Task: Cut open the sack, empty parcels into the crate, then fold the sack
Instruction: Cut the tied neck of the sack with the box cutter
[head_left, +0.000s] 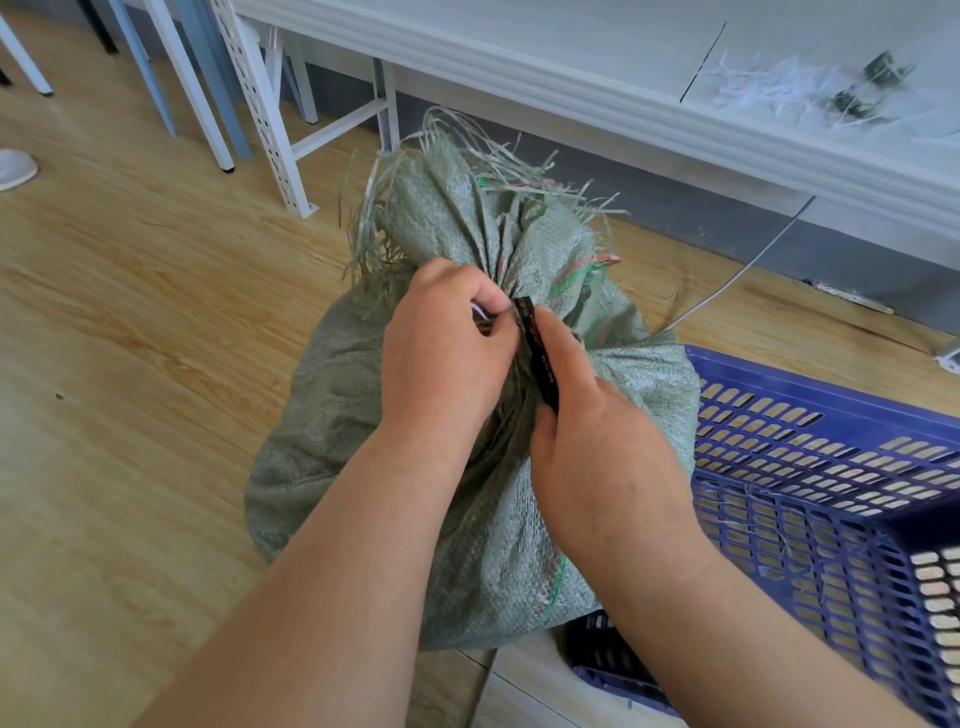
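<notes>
My left hand (447, 353) is pinching the gathered neck of the sack (363, 426), its fingers curled tight around the bunched weave and a bit of white tie that is showing at the fingertips. My right hand (597, 452) is gripping a black cutter (537, 353), closed around its handle with the forefinger lying along it; the tip of the tool is touching the neck just beside my left thumb. I cannot tell whether a blade is out. The two hands are almost touching each other. The sack, grey-green and woven, is standing full on the wooden floor (130, 312) beneath both hands, its frayed mouth (467, 171) fanning out beyond my left hand. The crate (831, 467), blue and perforated, is sitting just to the right of my right hand, touching the side of the sack. Beyond the hands, a white bench (597, 78) is carrying a heap of white shreds (769, 83) and some dark scraps, well apart from the sack. White metal legs (270, 130) are standing on the floor, away to the left of my left hand.
</notes>
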